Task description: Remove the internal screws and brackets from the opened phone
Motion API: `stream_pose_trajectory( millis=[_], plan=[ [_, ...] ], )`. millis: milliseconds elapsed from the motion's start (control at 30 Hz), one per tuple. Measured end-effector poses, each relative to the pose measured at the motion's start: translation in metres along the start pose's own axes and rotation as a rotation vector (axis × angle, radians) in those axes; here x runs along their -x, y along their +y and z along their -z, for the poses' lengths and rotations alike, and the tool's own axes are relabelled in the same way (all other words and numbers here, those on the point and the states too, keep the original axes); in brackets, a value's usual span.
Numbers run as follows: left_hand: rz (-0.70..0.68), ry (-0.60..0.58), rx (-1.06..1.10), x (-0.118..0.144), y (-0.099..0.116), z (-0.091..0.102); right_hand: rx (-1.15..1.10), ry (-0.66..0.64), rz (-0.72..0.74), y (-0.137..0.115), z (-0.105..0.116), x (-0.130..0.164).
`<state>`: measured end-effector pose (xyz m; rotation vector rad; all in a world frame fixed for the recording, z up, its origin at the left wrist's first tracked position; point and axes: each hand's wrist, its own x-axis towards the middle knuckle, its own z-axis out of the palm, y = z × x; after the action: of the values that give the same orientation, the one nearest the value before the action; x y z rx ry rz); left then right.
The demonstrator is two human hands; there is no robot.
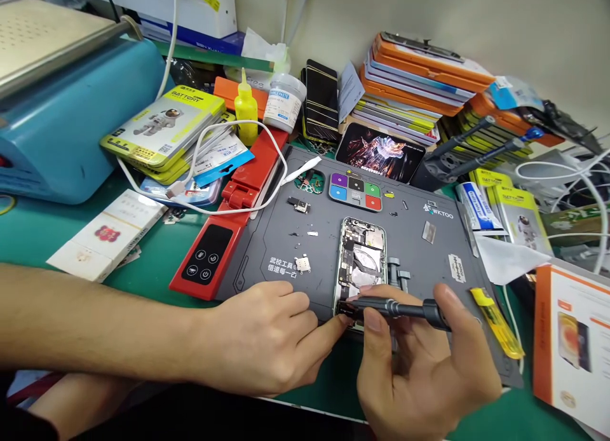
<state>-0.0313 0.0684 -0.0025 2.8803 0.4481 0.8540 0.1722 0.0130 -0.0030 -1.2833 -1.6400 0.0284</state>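
An opened smartphone [363, 263] lies on a grey work mat, its inner boards and white back showing. My left hand [267, 339] is closed at the phone's lower left, with the index fingertip pressed to its bottom end and the thumb hidden. A dark pen-style screwdriver [405, 309] rests in my right hand [424, 365], held between fingers and thumb. Its tip end lies over the lower part of the phone; the exact contact is hidden. Left of the phone are a small metal bracket [302, 263] and a little module [298, 204].
A colored magnetic screw tray [356, 191] sits above the phone on the mat [257, 237]. At left stand a red device [203, 257], a white cable [267, 206] and battery boxes [166, 126]. A phone with a lit screen [381, 152] leans behind; a tool holder [438, 168] stands right.
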Motion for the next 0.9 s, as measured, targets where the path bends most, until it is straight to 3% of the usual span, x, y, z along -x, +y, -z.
stream_pose_trajectory(
  millis=[133,467,900],
  plan=[
    [0.0,0.009,-0.004,0.0,0.0,0.0,0.059,-0.014,0.052,0.001,0.003,0.006],
    [0.001,0.008,-0.004,0.002,0.002,-0.003,0.077,0.195,0.107,-0.008,-0.002,0.001],
    [-0.021,0.02,-0.006,-0.001,0.003,-0.002,-0.01,0.052,0.119,-0.007,0.008,-0.004]
  ],
)
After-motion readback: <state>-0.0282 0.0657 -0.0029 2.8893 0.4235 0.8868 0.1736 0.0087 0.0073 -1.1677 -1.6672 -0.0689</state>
